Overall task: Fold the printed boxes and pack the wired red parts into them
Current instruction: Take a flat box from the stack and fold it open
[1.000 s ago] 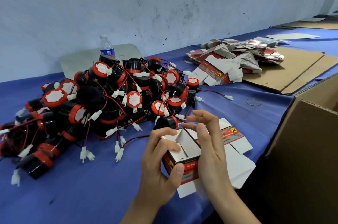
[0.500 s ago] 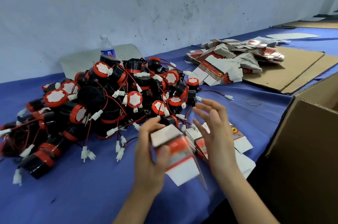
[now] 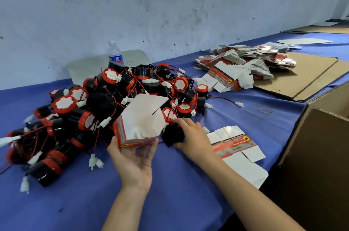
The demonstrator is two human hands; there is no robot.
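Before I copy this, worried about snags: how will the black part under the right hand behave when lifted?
The black part looks rigid, so the right hand probably lifts it without flexing. Parts in the pile trail thin wires with plugs; its lead may snag. If cylindrical like them, it could roll.

Scuffed pale wall (image 3: 170, 4), blue-covered table (image 3: 56, 202), perhaps cloth.

No text legible; print on folded box (image 3: 140, 120), flat box (image 3: 234, 144) blurred; bottle label (image 3: 115, 58) too small
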